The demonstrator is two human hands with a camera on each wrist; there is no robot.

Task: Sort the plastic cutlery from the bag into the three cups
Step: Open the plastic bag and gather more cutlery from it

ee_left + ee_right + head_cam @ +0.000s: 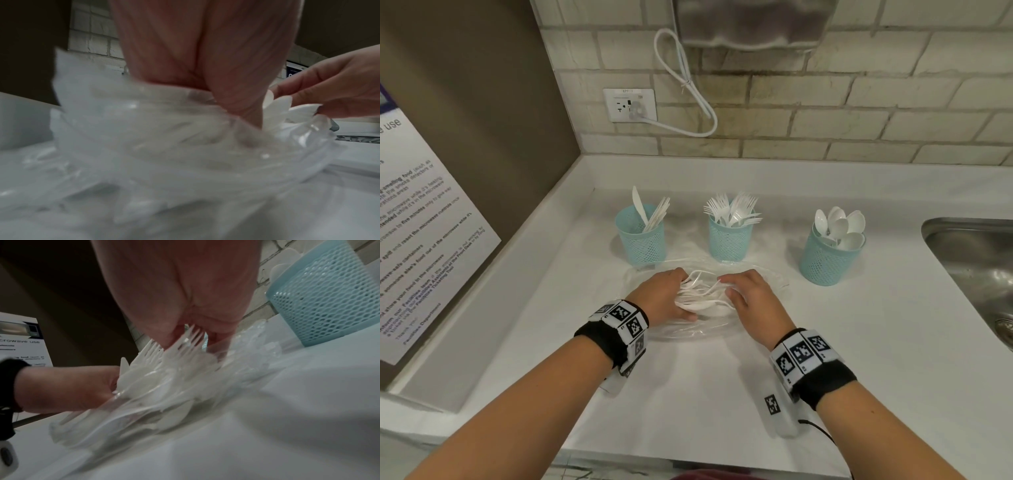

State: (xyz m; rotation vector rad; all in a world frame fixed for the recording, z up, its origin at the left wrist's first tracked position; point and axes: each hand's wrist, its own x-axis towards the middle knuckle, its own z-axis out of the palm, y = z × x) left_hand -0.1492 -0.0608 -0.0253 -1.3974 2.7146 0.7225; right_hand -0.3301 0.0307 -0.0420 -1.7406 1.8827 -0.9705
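Three teal mesh cups stand in a row in the head view: the left cup (642,240) holds knives, the middle cup (728,240) forks, the right cup (827,260) spoons. In front of them a clear plastic bag (681,334) lies on the white counter with a heap of white cutlery (702,296) in it. My left hand (683,298) grips the heap from the left, fingers curled over it and thumb beneath. My right hand (726,287) pinches forks (180,347) by their tines. The bag (164,146) crumples around my left hand (236,105).
A steel sink (976,260) is set into the counter at the right. A printed notice (421,222) leans on the left wall. On the brick wall behind are an outlet (629,104) and a looped white cord (688,89).
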